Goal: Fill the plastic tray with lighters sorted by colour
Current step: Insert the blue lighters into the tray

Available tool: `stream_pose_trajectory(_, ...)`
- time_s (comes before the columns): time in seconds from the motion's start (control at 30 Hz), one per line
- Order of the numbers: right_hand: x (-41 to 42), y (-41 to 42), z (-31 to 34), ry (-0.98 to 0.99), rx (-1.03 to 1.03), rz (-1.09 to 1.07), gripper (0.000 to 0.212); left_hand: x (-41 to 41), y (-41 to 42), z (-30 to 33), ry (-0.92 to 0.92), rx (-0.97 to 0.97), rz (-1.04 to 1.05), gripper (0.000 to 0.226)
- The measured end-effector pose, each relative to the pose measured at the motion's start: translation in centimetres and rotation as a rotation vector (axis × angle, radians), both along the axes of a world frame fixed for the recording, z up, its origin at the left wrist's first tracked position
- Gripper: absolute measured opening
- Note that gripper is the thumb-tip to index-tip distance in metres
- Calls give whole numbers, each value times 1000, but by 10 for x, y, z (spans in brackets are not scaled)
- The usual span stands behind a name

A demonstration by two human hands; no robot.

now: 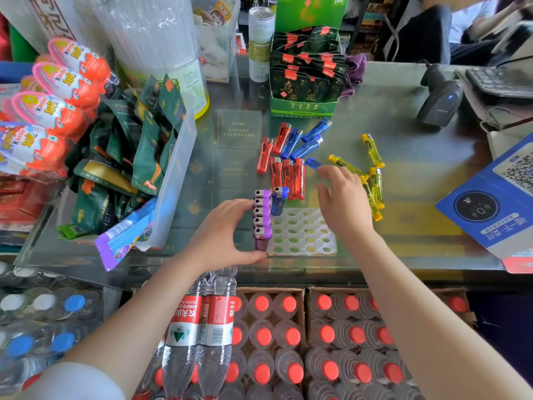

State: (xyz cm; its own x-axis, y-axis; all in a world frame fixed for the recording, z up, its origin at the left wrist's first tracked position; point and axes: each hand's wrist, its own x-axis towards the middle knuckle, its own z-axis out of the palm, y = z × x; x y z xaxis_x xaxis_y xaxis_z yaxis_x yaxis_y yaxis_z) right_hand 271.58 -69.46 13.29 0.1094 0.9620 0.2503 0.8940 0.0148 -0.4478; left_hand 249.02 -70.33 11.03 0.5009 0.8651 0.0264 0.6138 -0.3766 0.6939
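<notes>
A clear plastic tray (305,235) with rows of round holes lies on the glass counter. Several purple lighters (262,215) stand upright in its left column, and one blue lighter (279,201) stands at the far end of the adjoining column. My left hand (227,229) rests against the tray's left side, fingers touching the purple lighters. My right hand (343,200) hovers above the tray's far right, its fingertips on a loose blue lighter (313,163). Red lighters (285,174), more blue lighters (305,140) and yellow lighters (373,174) lie loose beyond the tray.
A green box of tea packets (305,82) stands behind the lighters. A clear bin of snack packets (135,157) sits at the left, a barcode scanner (441,102) and blue QR sign (496,194) at the right. Bottled water (288,342) is stacked below the counter's front edge.
</notes>
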Motion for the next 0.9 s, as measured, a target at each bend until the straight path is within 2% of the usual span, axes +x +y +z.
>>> stream_pose_trajectory(0.17, 16, 21, -12, -222, -195, -64, 43, -1, 1, -2, 17, -9, 0, 77)
stream_pose_trajectory(0.3, 10, 23, -11, -315, -173, -24, 26, -1, 1, -2, 23, -23, 3, 76)
stream_pose_trajectory(0.53, 18, 16, 3, -242, -58, 188, 18, -2, 1, -3, 18, -9, 8, 78)
stream_pose_trajectory(0.57, 24, 22, 5, -241, -46, 249, 24, -1, 2, -3, 21, -9, 6, 78)
stream_pose_trajectory(0.63, 31, 32, 7, -308, -97, 413, 42, -1, 2, -4, 27, -8, 1, 77)
stream_pose_trajectory(0.7, 34, 37, 5, -411, -144, 520, 49, -1, 1, -4, 28, -6, 3, 77)
stream_pose_trajectory(0.9, 46, 41, -6, -570, 61, 631, 30, -1, 2, -3, 30, -22, 3, 76)
